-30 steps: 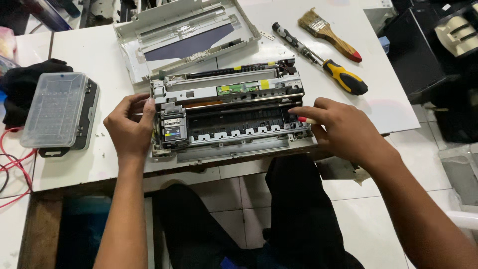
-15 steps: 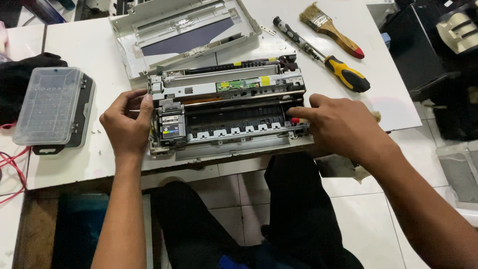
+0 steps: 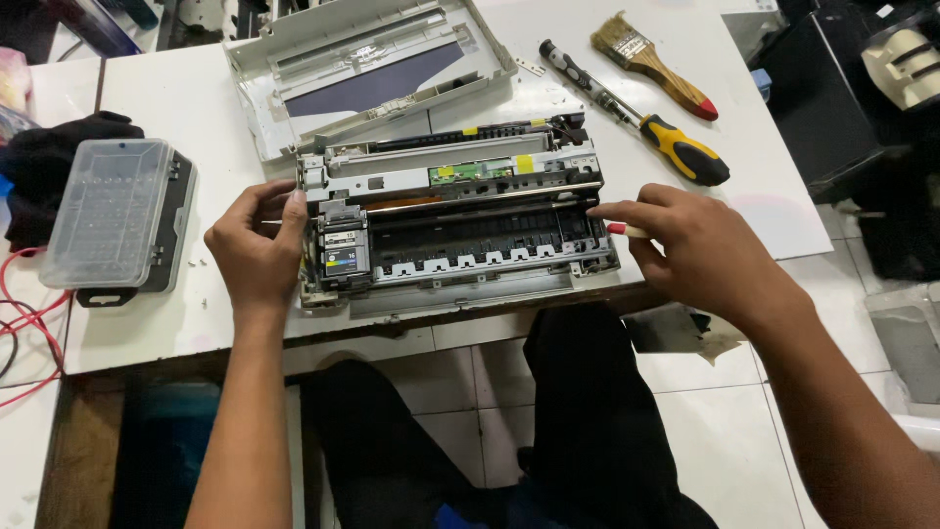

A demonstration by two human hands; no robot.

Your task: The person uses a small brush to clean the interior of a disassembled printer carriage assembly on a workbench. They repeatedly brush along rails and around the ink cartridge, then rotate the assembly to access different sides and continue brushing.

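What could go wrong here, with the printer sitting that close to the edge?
The printer front overhangs the table edge; a push from either hand could tip it onto the person's lap. The right hand holds a small red-tipped tool at the frame; a slip might hit the ink cartridges side's mechanism.

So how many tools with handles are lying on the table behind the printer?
2. A screwdriver with a yellow-and-black handle lies just right of the printer's back corner, and a paintbrush with a wooden handle lies beyond it. More may be out of view.

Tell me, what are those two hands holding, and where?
Left hand grips the opened printer's left end; right hand pinches a small red-tipped tool at its right end.
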